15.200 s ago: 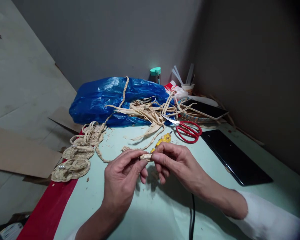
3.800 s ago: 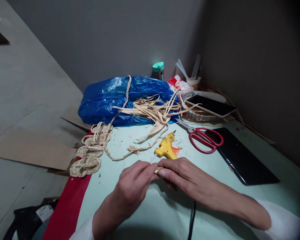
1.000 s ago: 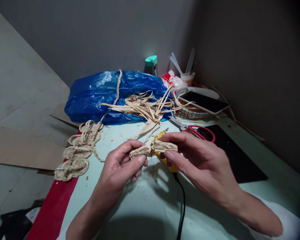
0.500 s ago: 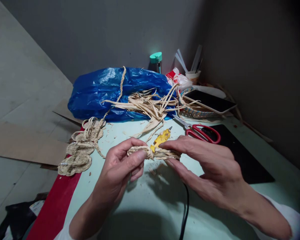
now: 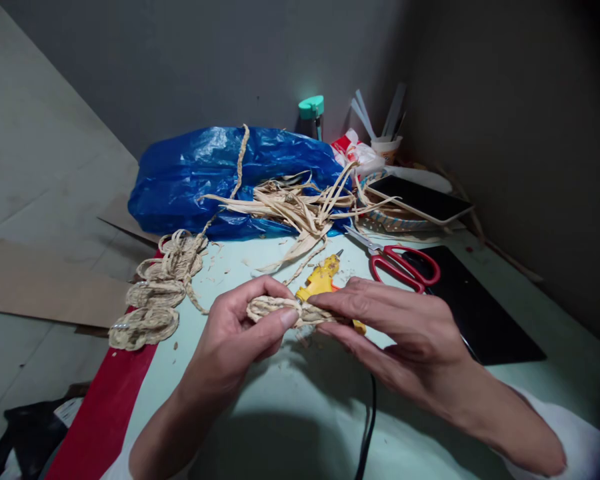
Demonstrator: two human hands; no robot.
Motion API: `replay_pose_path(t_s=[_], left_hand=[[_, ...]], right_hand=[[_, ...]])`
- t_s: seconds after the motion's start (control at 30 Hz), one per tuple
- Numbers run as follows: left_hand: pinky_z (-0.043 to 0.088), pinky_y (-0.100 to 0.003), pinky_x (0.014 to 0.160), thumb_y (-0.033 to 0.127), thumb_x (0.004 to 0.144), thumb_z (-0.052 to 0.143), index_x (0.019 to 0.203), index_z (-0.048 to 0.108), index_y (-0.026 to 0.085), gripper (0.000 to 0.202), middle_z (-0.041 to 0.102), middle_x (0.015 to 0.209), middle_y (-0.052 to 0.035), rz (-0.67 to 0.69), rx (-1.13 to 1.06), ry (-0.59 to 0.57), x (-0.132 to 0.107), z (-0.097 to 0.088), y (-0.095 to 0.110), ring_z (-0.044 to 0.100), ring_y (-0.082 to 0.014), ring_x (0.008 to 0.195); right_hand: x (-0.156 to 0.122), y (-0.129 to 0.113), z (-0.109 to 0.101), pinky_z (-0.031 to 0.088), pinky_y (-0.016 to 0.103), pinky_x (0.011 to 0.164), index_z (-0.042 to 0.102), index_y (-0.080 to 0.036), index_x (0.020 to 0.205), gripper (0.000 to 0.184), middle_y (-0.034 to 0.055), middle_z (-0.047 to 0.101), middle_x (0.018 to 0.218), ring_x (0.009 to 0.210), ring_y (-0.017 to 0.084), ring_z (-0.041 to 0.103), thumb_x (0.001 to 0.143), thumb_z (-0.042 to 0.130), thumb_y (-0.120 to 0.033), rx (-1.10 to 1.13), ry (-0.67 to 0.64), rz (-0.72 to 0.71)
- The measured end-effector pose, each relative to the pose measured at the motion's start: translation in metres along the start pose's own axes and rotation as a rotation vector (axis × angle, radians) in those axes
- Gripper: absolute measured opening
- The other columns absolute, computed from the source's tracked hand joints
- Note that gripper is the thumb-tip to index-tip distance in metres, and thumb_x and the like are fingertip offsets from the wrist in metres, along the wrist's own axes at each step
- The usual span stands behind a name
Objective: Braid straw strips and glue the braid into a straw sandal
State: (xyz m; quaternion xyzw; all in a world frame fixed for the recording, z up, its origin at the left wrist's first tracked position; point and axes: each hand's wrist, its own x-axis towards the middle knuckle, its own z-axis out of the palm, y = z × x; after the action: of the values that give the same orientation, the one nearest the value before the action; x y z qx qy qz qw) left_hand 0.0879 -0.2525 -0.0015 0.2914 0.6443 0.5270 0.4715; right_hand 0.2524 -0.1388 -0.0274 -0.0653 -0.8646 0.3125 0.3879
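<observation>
Above the pale worktop [image 5: 300,393], one small looped braid [image 5: 270,309] spans both my hands.
My left fingers [image 5: 263,288] pinch its left end, thumb on the near face; my right fingers [image 5: 380,303] are parted only by its thickness, holding the other end between them. Just beyond lies a yellow glue gun [image 5: 319,279], partly covered, with scissors [image 5: 377,248] to its right.

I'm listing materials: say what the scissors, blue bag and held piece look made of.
Scissors: shiny grey blades, likely steel; smooth red handles, probably plastic.
Blue bag: glossy, crinkled film, apparently plastic.
Held piece: matt, braided, fibrous strands, perhaps dried husk.
</observation>
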Motion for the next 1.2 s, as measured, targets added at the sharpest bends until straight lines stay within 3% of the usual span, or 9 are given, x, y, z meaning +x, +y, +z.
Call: replay_pose_path(t_s=[0.2,0.33,0.43,0.53,0.67,0.87,1.0,1.2], left_hand=[[0.018,-0.020,0.046,0.037,0.080,0.068,0.081,0.057,0.020,0.021,0.033,0.050,0.0080,0.016,-0.012,-0.070,0.002,0.000,0.000,0.027,-0.0059,0.045],[0.027,-0.020,0.046,0.036,0.084,0.063,0.084,0.056,0.020,0.017,0.038,0.052,0.0074,0.072,-0.004,-0.114,0.004,-0.001,-0.001,0.034,-0.0075,0.045],[0.034,-0.021,0.046,0.034,0.087,0.061,0.090,0.056,0.022,0.013,0.051,0.071,0.0040,0.121,0.041,-0.115,0.005,-0.003,0.001,0.042,-0.0069,0.047],[0.039,-0.019,0.049,0.031,0.081,0.069,0.097,0.057,0.025,0.021,0.053,0.091,0.0026,0.158,0.093,-0.121,0.006,-0.005,0.003,0.047,-0.0056,0.053],[0.044,-0.016,0.059,0.019,0.068,0.081,0.098,0.058,0.025,0.038,0.054,0.095,0.0018,0.206,0.104,-0.103,0.006,-0.006,0.002,0.053,-0.0090,0.072],[0.048,-0.021,0.048,0.017,0.073,0.075,0.098,0.056,0.024,0.033,0.055,0.095,-0.0002,0.192,0.011,-0.142,0.005,-0.003,0.001,0.051,-0.0103,0.062],[0.051,-0.022,0.047,0.016,0.071,0.075,0.095,0.060,0.023,0.029,0.056,0.092,-0.0001,0.239,-0.015,-0.103,0.007,-0.002,-0.001,0.055,-0.0120,0.063],[0.049,-0.023,0.048,0.017,0.074,0.073,0.093,0.060,0.022,0.023,0.055,0.094,0.0018,0.214,-0.044,-0.122,0.007,0.000,-0.003,0.056,-0.0070,0.050]], right_hand=[[-0.001,0.000,0.011,0.055,0.026,0.062,0.068,-0.021,0.105,0.021,0.0032,0.074,0.082,0.068,0.015,0.068,0.086,0.065,-0.012,0.110,0.073,0.046],[-0.002,0.000,0.015,0.055,0.026,0.065,0.068,-0.021,0.105,0.023,0.0043,0.075,0.085,0.071,0.016,0.069,0.085,0.066,-0.011,0.117,0.078,0.073],[-0.004,0.000,0.018,0.057,0.027,0.068,0.069,-0.020,0.103,0.020,0.0044,0.075,0.085,0.073,0.016,0.070,0.085,0.066,-0.012,0.095,0.091,0.097],[-0.007,-0.001,0.020,0.058,0.030,0.075,0.070,-0.019,0.103,0.019,0.0053,0.076,0.088,0.076,0.017,0.071,0.084,0.067,-0.014,0.069,0.124,0.112],[-0.009,-0.003,0.020,0.059,0.030,0.077,0.069,-0.020,0.105,0.022,0.0054,0.076,0.089,0.079,0.018,0.072,0.083,0.068,-0.014,0.049,0.152,0.112],[-0.007,-0.006,0.023,0.058,0.027,0.069,0.069,-0.020,0.105,0.020,0.0051,0.076,0.088,0.075,0.017,0.071,0.085,0.066,-0.015,0.052,0.164,0.090],[-0.005,-0.008,0.025,0.059,0.026,0.065,0.070,-0.021,0.100,0.016,0.0053,0.077,0.085,0.073,0.018,0.072,0.086,0.064,-0.017,0.029,0.202,0.086],[-0.008,-0.008,0.029,0.061,0.026,0.067,0.071,-0.022,0.102,0.024,0.0044,0.078,0.087,0.073,0.019,0.074,0.083,0.063,-0.010,0.034,0.237,0.070]])
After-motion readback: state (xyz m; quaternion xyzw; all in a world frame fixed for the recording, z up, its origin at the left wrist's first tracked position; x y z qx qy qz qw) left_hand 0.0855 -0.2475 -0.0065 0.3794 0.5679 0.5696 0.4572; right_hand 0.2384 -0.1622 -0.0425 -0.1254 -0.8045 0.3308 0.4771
